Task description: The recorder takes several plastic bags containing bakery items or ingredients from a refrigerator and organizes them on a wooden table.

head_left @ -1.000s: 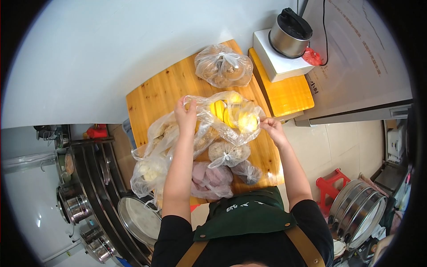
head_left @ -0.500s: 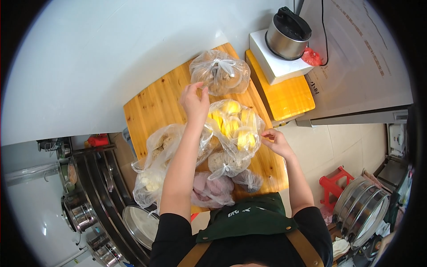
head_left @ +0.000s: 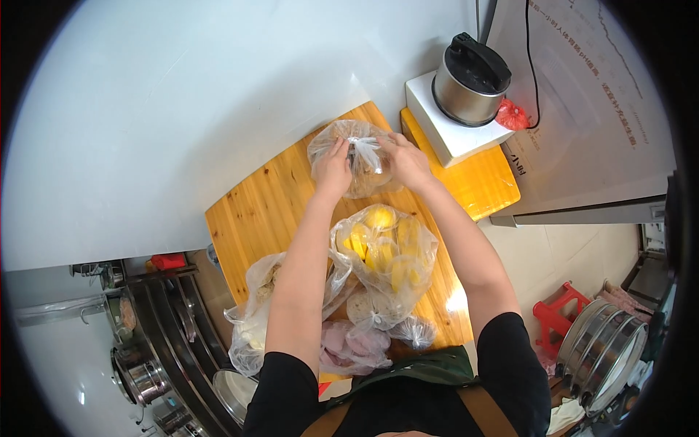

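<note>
A clear plastic bag (head_left: 371, 186) tied in a knot stands at the far end of the wooden table (head_left: 262, 189), with brownish, round contents. My left hand (head_left: 333, 169) grips its left side by the knot, fingers bent. On the other side my right hand (head_left: 408, 162) has its fingers curled on the film near the knot. Closer to me lies a clear bag of yellow pieces (head_left: 382, 247). Beside it sit a bag with pale, beige contents (head_left: 255, 306), partly behind my left forearm, and a bag of pinkish-purple pieces (head_left: 353, 342).
Right of the table, a steel pot with a black lid (head_left: 472, 80) stands on a white box (head_left: 451, 138) above a yellow stool-like surface (head_left: 491, 182). A red stool (head_left: 557, 313) and stacked steel steamers (head_left: 604, 349) stand lower right. Dark shelving with pots (head_left: 142, 375) is at left.
Both hands have reached forward to the tied bag at the far end. My right hand has left the bag of yellow pieces. The whole view has shifted slightly downward.
</note>
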Motion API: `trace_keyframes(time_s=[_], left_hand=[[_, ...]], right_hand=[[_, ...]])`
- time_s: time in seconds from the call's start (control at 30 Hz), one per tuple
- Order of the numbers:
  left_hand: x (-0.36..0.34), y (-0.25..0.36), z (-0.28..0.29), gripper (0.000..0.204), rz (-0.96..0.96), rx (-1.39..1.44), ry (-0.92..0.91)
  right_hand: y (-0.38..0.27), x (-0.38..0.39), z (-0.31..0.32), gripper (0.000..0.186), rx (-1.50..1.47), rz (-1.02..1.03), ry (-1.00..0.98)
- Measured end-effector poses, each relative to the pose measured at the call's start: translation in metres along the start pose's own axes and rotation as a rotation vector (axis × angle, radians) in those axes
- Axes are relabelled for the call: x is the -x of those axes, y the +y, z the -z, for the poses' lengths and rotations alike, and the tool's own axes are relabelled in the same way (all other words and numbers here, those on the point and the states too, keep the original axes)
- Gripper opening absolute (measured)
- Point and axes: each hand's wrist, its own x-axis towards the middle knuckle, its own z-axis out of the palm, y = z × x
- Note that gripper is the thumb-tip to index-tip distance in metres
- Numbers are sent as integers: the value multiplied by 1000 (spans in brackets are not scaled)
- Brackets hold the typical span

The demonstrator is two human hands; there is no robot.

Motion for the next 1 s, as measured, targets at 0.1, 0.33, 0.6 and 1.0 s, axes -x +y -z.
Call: trace_keyframes(time_s=[0.1, 0.33, 0.6, 1.0], left_hand=[[2, -2, -3, 42, 1, -61, -56], [4, -1, -7, 40, 9, -113, -10], [12, 17, 6, 28, 12, 86, 103], [49, -18, 44, 8, 378, 422, 298]], right_hand=[[-9, -13, 2, 30, 69, 27, -122], [-32, 14, 39, 12, -149, 214, -240], [-3, 46, 40, 14, -1256, -191, -222], [-50, 10, -23, 32, -428, 57, -152]])
